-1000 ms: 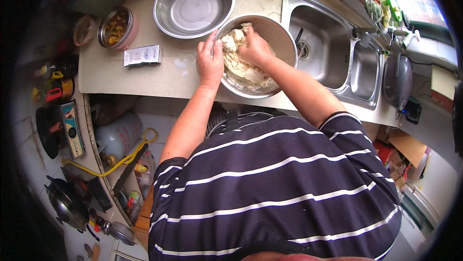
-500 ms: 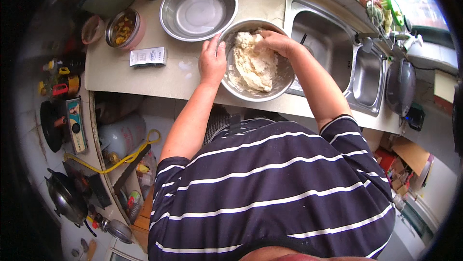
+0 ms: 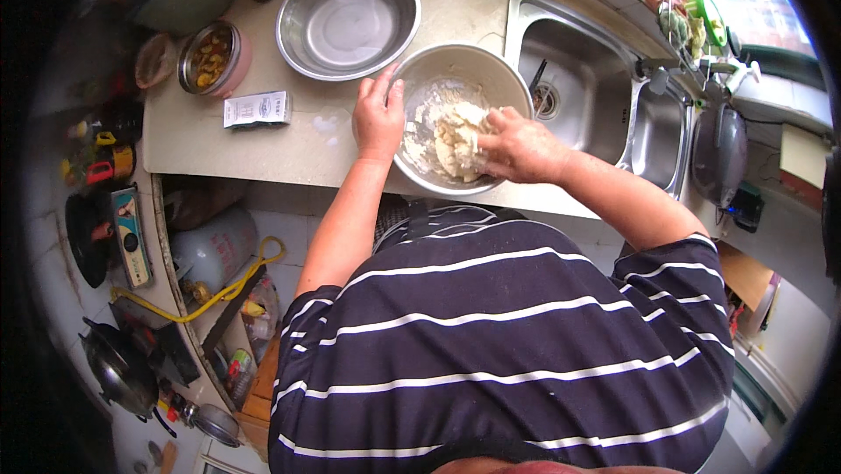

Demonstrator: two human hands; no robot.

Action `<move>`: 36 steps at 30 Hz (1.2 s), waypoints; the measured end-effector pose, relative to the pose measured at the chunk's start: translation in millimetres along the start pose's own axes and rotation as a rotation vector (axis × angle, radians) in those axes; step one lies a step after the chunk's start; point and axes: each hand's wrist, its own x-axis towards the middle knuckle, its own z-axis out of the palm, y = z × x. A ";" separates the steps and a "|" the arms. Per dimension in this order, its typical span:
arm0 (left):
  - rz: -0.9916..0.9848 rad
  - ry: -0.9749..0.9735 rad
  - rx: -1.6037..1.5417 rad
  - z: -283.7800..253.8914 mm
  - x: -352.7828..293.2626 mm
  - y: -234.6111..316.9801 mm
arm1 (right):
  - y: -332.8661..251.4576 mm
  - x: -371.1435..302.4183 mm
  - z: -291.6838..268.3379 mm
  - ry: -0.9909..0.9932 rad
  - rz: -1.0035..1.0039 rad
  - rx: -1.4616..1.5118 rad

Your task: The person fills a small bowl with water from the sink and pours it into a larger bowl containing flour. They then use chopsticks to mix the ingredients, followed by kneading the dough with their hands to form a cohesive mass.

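Pale countertop point(image 3: 201, 141) stretches before you, with a double steel sink point(image 3: 569, 53) set into it on your right. Near its front edge stands the deep metal bowl point(image 3: 495, 80), just beside a wide steel basin point(image 3: 346, 27), and the pale, shaggy dough point(image 3: 457, 143) lies inside the bowl. Your left hand point(image 3: 378, 123) rests at the bowl's left rim, fingers close together, thumb a little apart. Your right hand point(image 3: 521, 148) reaches over the right side, fingers bent onto the dough; you cannot tell whether they pinch it. A white carton point(image 3: 257, 110) lies off to your left.
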 end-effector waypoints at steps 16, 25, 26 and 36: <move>0.169 0.054 -0.007 7.1 21.0 -10.2 | 29.0 117.1 34.8 0.261 0.305 -0.088; 0.141 0.048 0.031 7.0 24.8 -10.5 | -6.3 20.3 1.5 0.134 -0.104 0.051; 0.122 0.040 0.031 7.0 25.1 -10.2 | -9.2 17.2 6.1 0.115 -0.103 0.070; 0.170 0.042 0.017 7.2 25.3 -8.7 | -40.9 88.6 40.6 -0.007 -0.001 -0.120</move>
